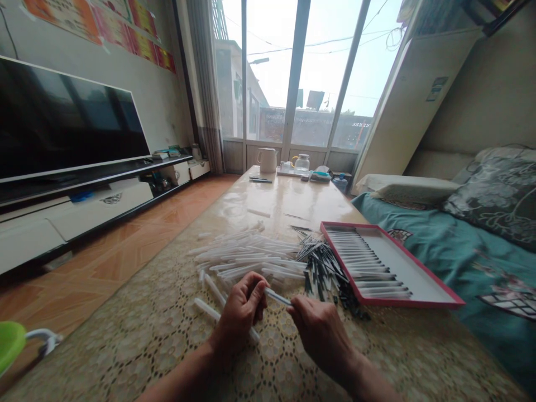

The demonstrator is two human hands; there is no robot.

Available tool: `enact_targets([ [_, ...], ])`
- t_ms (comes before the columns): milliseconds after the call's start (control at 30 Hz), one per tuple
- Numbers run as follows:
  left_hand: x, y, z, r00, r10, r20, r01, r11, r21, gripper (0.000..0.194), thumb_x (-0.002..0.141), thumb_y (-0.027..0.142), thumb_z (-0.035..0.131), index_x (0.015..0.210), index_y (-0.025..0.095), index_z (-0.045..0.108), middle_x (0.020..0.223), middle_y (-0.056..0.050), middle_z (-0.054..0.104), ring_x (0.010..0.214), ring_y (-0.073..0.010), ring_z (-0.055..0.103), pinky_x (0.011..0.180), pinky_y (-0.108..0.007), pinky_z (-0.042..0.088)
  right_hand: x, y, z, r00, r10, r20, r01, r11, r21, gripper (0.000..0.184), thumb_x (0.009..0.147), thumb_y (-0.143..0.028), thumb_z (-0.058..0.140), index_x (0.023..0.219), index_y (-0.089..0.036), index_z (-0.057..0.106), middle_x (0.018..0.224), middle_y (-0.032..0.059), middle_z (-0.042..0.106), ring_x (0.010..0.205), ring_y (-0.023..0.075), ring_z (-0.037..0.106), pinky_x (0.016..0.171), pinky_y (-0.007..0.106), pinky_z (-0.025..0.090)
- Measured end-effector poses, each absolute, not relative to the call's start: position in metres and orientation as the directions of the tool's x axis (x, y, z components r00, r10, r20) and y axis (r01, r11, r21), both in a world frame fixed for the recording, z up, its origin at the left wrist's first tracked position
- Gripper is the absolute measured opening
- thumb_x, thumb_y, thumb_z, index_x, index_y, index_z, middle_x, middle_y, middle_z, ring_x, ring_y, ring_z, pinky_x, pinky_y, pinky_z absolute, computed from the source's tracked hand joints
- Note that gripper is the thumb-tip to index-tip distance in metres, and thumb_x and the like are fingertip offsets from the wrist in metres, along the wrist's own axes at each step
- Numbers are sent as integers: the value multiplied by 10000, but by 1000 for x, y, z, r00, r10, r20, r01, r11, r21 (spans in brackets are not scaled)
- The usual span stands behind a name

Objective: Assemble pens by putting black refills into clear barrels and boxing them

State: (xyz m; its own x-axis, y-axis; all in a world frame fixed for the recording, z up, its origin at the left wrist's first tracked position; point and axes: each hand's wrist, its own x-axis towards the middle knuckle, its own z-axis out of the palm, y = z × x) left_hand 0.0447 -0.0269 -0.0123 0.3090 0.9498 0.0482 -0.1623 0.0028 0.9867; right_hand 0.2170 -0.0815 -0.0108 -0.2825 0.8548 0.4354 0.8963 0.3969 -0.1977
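Note:
Between my two hands a slim white pen is held, sloping slightly down to the right. My left hand is closed around its left end, thumb on top. At the other end, the fingers of my right hand pinch the pen; its tip is hidden there. Beyond my left hand lies a loose pile of translucent white pen barrels. Thin pen refills with dark parts are heaped to its right. Small black pen caps are scattered by the box.
A shallow red-rimmed box at right holds a row of pens. A kettle and a glass jug stand at the table's far end. A sofa borders the right side; a green object is at lower left.

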Motion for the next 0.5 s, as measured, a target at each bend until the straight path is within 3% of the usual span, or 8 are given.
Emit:
enact_targets([
  [100, 42, -29, -11, 320, 946, 61, -159, -10, 987, 285, 811, 460, 550, 773, 186, 485, 487, 84, 446, 347, -29, 322, 339, -140, 251, 215, -82, -13, -261, 873, 411, 883, 388, -263, 292, 957, -258, 318, 738, -191, 500, 614, 9, 577, 513, 124, 509, 509, 256, 231],
  [233, 41, -30, -10, 322, 943, 77, -149, -30, 988, 286, 812, 454, 552, 756, 181, 488, 487, 82, 438, 366, -32, 323, 355, -142, 258, 212, -84, -10, -206, 922, 329, 810, 349, -472, 343, 953, -307, 304, 701, -185, 500, 594, 1, 545, 522, 116, 480, 524, 235, 267],
  [400, 40, -30, -9, 342, 933, 115, -131, -73, 989, 264, 838, 429, 529, 768, 177, 485, 509, 81, 439, 388, -32, 322, 372, -143, 269, 212, -85, -3, -165, 971, 172, 571, 237, -786, 397, 917, -412, 372, 661, -169, 553, 594, -17, 488, 586, 109, 469, 568, 215, 318],
  [500, 40, -33, -8, 346, 928, 138, -135, -97, 986, 251, 850, 413, 518, 778, 175, 484, 520, 77, 445, 401, -33, 333, 383, -143, 275, 213, -83, -3, -175, 982, 72, 380, 135, -915, 452, 873, -510, 411, 621, -163, 552, 515, -48, 374, 496, 87, 370, 485, 210, 272],
])
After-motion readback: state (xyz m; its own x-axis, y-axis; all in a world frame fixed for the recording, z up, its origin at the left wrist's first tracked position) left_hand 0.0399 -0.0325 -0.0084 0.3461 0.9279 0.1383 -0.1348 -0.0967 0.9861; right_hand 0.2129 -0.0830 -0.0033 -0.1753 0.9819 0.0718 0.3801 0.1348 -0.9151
